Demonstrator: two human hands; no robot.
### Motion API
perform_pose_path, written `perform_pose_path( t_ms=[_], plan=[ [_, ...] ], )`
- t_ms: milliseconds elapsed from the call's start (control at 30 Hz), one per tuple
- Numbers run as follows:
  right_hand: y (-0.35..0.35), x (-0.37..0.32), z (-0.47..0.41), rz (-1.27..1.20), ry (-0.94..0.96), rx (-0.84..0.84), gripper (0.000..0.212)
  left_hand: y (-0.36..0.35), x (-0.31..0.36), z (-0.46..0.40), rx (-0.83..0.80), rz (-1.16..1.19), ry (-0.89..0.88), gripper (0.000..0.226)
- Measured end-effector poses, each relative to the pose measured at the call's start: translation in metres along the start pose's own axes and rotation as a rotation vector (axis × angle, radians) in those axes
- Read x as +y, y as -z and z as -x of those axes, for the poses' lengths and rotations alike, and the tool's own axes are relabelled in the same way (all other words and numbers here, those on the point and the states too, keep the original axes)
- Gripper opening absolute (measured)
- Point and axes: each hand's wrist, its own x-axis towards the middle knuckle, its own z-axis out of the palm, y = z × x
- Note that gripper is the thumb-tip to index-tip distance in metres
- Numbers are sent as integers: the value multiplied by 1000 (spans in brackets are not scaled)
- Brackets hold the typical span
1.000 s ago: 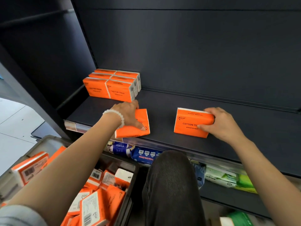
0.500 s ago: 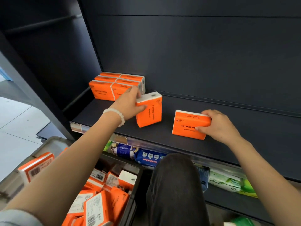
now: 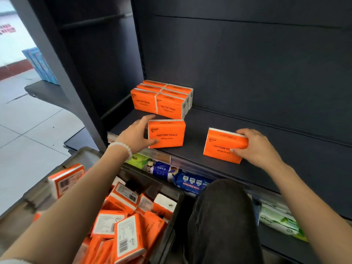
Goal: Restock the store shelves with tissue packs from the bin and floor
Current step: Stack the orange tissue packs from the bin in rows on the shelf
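- Left hand [image 3: 136, 135]: centre-left of frame, white bead bracelet [image 3: 122, 148] on the wrist; fingers over the top and thumb under the lower corner of the left tissue pack [image 3: 167, 134], gripping its left end.
- Left tissue pack: orange, "COTTON TISSUE" on its face, standing on its long edge on the shelf [image 3: 266, 149], just in front of the stocked block.
- Right hand [image 3: 256, 147]: centre-right of frame; fingers curled round the right end of the right tissue pack [image 3: 221, 147], thumb low on its front face.
- Right tissue pack: orange, tilted back, its lower edge near the front lip of the shelf, well apart from the left pack.
- Stocked block [image 3: 162, 99]: orange tissue packs upright in two columns, several rows deep, at the left rear of the shelf, upper centre of frame.
- Shelf: dark, with a dark back panel above it; a price rail runs along its front edge.
- Bin [image 3: 172, 223]: dark, lower left of frame, holding loose orange tissue packs in a jumble, barcodes showing on several.
- Lower shelf: below the rail, blue packets [image 3: 190, 182] at centre and green-and-white packets [image 3: 280, 221] at lower right.
- Knee [image 3: 222, 216]: dark trouser leg, bottom centre, between bin and lower shelf.
- Floor [image 3: 28, 130]: pale tiles, left of frame.
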Motion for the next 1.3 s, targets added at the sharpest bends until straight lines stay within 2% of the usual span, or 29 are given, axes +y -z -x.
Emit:
perform_pose_path(
  t_ms=[200, 400, 467, 567, 700, 833, 900, 1033, 1167, 1300],
  plan=[
    [-7, -26, -10, 74, 86, 36, 55, 3, 23, -15, 146, -349, -257, 68],
    [-20, -59, -43, 72, 153, 40, 48, 4, 30, -46, 16, -514, -298, 64],
    [-25, -72, -59, 52, 172, 33, 47, 8, 22, -55, -6, -501, -252, 65],
    [-34, -87, -81, 32, 196, 34, 47, 15, 5, -68, -36, -421, -111, 85],
    [-49, -95, -99, 22, 185, 11, 46, 10, -14, -89, -172, -375, -19, 80],
    [-54, -91, -109, -22, 178, 3, 51, -2, -25, -102, -331, -164, 68, 81],
    [-54, -89, -110, -30, 187, -7, 54, -1, -25, -105, -365, -131, 88, 83],
    [-54, -89, -111, -23, 226, -13, 47, 4, -18, -103, -340, -145, 53, 81],
    [-54, -100, -115, -44, 252, 9, 43, 17, -16, -99, -308, -140, 18, 61],
    [-57, -117, -122, -94, 270, -5, 46, 40, -29, -101, -171, -313, -25, 50]
  ],
)
